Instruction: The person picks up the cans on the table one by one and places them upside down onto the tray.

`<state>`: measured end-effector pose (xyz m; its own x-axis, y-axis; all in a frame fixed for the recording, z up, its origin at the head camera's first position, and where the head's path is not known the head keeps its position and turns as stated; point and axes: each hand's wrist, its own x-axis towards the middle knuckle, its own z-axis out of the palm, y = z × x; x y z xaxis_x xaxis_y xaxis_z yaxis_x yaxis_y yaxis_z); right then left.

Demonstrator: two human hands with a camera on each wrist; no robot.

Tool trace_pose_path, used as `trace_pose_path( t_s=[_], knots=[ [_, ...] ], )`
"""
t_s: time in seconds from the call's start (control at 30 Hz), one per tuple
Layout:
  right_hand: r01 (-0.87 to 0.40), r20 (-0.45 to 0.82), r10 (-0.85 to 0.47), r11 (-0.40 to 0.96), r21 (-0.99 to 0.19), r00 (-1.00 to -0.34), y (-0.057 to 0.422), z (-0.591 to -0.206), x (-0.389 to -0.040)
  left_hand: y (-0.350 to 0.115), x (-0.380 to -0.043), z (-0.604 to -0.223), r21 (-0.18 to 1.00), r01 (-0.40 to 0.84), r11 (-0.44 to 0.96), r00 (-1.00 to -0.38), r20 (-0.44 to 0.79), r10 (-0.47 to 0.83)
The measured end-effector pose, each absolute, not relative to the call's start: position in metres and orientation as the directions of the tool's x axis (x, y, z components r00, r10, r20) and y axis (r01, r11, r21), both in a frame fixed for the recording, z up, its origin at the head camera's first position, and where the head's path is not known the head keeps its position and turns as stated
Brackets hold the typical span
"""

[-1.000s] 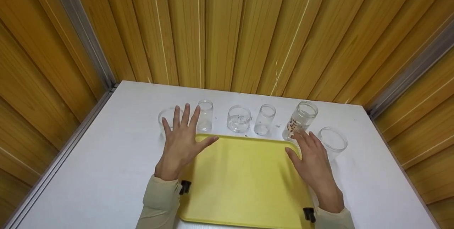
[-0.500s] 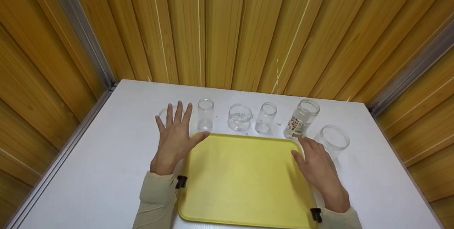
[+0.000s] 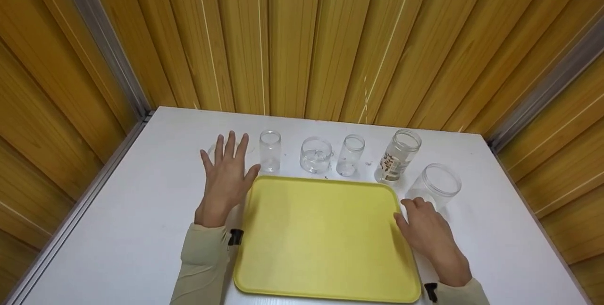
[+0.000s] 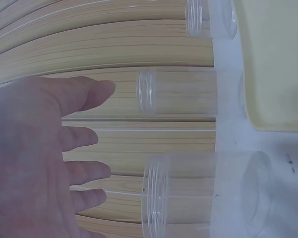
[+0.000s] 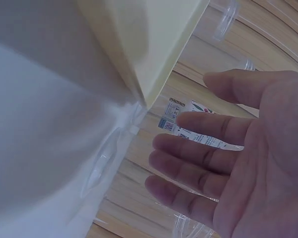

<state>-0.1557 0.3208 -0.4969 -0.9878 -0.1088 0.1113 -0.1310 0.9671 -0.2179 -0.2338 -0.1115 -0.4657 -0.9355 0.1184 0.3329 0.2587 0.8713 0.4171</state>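
Hands (image 3: 224, 180) (image 3: 430, 228), left spread, right relaxed, flanking yellow tray (image 3: 325, 239), white table (image 3: 127, 229), wood-patterned walls (image 3: 290, 36)

Right grip (image 5: 258, 153) hovering near labelled jar (image 5: 172, 110), fingers (image 5: 181, 151) loosely extending; yellow tray (image 5: 161, 44) sitting left on white tabletop (image 5: 49, 144).

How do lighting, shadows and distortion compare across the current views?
Head: the tray shows saturated yellow, with soft shadow along its right edge; the clear jars have faint outlines. Left wrist: hazy and paler, lines on the wall bowed, apparently by the lens. Right wrist: similarly washed out, broad grey shade across the table.
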Motion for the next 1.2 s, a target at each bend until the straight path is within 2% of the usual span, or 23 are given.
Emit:
trace_pose_path(
  t_s=[0.2, 0.43, 0.57, 0.73, 1.2],
  knots=[
    [-0.141, 0.103, -0.125, 0.977, -0.162, -0.987, 0.323, -0.501, -0.156, -0.117, -0.233, -0.47, 0.437, 0.24, 0.867, -0.939, 0.332, 0.093],
    [-0.132, 0.018, -0.131, 0.977, -0.167, -0.991, 0.323, -0.507, -0.157, -0.126, -0.232, -0.473, 0.443, 0.217, 0.87, -0.949, 0.305, 0.081],
    [-0.152, 0.043, -0.147, 0.977, -0.152, -0.988, 0.323, -0.507, -0.162, -0.132, -0.235, -0.474, 0.448, 0.207, 0.869, -0.944, 0.323, 0.059],
    [-0.165, 0.06, -0.158, 0.977, -0.132, -0.986, 0.322, -0.511, -0.165, -0.136, -0.24, -0.478, 0.458, 0.182, 0.87, -0.957, 0.287, 0.05],
    [-0.102, -0.007, -0.105, 0.978, -0.184, -0.994, 0.33, -0.518, -0.162, -0.133, -0.252, -0.483, 0.446, 0.178, 0.877, -0.969, 0.237, 0.076]
  ],
)
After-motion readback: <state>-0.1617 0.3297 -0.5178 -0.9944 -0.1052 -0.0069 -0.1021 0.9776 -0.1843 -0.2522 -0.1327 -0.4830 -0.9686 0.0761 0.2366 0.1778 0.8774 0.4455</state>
